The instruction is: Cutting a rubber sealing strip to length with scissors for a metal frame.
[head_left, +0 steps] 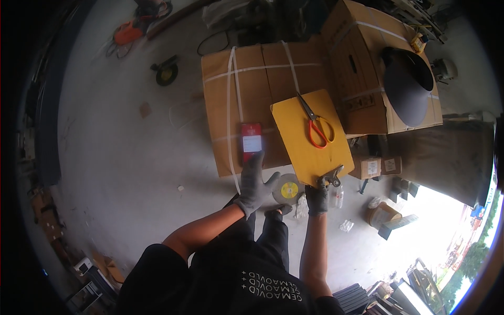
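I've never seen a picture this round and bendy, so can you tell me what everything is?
There's no robot here, just a person. A wide camera on their head looks down, which makes straight edges look bent. The gloved left hand is at the lower end of a red packet on a strapped cardboard carton; I can't tell whether it grips it. The gloved right hand holds a yellow board near its metal clip. Orange-handled scissors lie on that board.
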Available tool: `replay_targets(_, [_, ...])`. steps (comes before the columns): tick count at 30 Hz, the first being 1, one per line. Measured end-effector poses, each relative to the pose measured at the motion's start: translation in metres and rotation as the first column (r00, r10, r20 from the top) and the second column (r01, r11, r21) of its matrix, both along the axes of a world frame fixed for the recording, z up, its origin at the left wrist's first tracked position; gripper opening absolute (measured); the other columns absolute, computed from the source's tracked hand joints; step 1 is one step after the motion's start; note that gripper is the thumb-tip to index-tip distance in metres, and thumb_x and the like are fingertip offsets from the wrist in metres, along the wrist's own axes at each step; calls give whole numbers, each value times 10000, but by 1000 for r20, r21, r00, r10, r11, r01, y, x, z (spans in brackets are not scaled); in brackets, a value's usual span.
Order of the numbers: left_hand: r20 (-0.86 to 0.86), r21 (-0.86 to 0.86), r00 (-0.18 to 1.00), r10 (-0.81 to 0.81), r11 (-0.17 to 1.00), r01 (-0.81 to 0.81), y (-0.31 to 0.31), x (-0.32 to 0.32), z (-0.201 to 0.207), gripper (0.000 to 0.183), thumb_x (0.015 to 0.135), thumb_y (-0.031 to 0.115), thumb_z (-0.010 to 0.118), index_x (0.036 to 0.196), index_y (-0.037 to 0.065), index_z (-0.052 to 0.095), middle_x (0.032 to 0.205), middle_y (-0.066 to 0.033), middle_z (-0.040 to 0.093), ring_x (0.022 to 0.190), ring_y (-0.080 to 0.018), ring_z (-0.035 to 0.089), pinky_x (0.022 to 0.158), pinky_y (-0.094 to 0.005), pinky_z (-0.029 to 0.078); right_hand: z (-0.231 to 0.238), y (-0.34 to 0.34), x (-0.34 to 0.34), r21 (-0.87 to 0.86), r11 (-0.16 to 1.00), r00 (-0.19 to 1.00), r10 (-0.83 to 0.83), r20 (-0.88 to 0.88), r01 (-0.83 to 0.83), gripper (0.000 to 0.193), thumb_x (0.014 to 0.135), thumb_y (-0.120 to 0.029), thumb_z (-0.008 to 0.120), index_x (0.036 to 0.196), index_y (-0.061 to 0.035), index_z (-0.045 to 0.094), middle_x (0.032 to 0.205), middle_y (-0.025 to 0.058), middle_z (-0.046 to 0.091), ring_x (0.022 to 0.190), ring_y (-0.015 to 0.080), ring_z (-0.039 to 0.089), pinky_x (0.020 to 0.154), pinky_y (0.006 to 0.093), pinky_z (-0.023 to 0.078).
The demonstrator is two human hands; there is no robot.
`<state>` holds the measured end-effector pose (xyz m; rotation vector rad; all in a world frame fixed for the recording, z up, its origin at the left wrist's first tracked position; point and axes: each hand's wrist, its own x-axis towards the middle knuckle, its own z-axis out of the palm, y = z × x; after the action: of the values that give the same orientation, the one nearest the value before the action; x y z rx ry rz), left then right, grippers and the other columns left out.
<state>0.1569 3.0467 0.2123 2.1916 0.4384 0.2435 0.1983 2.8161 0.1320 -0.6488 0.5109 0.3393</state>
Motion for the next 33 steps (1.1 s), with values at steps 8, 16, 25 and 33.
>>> replay_targets(8, [-18,-334,996,83,939,-85,7,26,1,638,852,224,676,1353,1,349,1237,-190,490,1126,-265,520,954,-367,433,21,-53,-57,-123,992,999,23,-40,-27,521,870,-210,654,1321,-69,435,1317,84,502,1211,246,479,1045,435,372])
replay_targets(16, [-111,-310,986,-128,947,89,5,49,6,835,783,361,747,1376,-24,303,1203,-210,529,1097,-268,554,934,-357,453,42,-92,-100,-283,959,999,20,-46,-32,627,866,-237,660,1386,-82,347,1362,83,446,1239,243,441,1056,437,352])
replay_targets(25, [-97,-976,974,-207,211,-52,-20,24,19,666,850,284,698,1352,-1,365,1213,-61,536,1117,-129,498,954,-294,419,38,-87,-159,-113,993,990,-50,-132,35,693,851,-310,664,1400,-67,318,1419,73,384,1305,241,332,1116,382,223])
replay_targets(33, [31,-974,945,-327,-222,-44,-72,-14,26,465,913,294,605,1286,56,462,1238,-34,554,1131,-122,528,968,-291,426,66,-77,-205,-82,995,998,-46,31,49,721,827,-291,695,1407,-89,316,1414,57,386,1317,237,318,1137,425,174])
